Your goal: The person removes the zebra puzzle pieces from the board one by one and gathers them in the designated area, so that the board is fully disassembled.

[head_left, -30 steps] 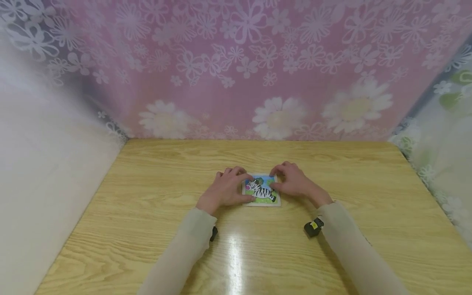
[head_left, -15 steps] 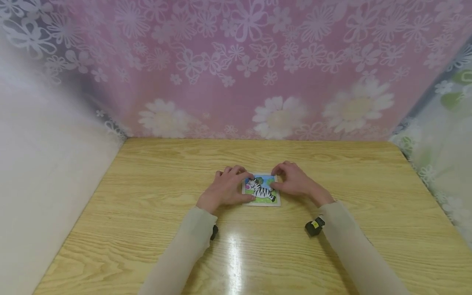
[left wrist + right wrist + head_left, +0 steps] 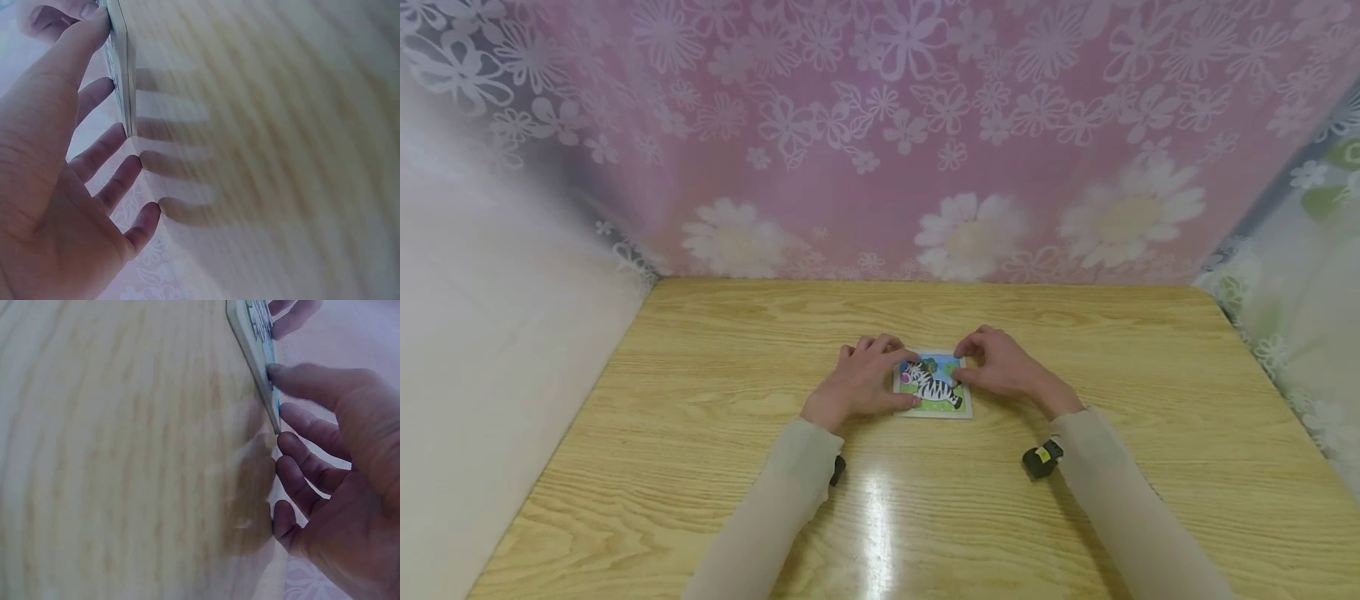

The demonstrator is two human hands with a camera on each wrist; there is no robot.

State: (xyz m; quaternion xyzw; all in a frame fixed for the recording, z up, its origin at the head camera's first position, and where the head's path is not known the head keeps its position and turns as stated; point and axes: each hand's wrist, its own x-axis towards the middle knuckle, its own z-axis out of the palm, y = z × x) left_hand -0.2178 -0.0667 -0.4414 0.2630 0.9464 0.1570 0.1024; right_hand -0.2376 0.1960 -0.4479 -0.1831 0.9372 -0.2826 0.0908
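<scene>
A small square jigsaw puzzle with a zebra picture (image 3: 936,390) lies flat on the table, its pale frame (image 3: 245,347) seen edge-on in the right wrist view. At its left side the left hand (image 3: 867,379) rests with thumb and index finger spread apart, both tips on the picture. Its other fingertips (image 3: 150,209) come down on the tabletop beyond the frame. From the right, the right hand (image 3: 1000,367) touches the picture with its thumb, the index finger bent at the upper right corner. Its remaining fingers (image 3: 286,512) rest on the table beside the frame.
The wood-grain table (image 3: 715,358) stretches all around the puzzle, with a bright light reflection in front. Pink floral cloth (image 3: 850,167) hangs behind, and pale cloth (image 3: 512,292) hangs at the left side. A small black camera (image 3: 1041,460) sits at the right wrist.
Almost nothing differs. The right hand has shifted very slightly, while the left hand and the puzzle stay in place.
</scene>
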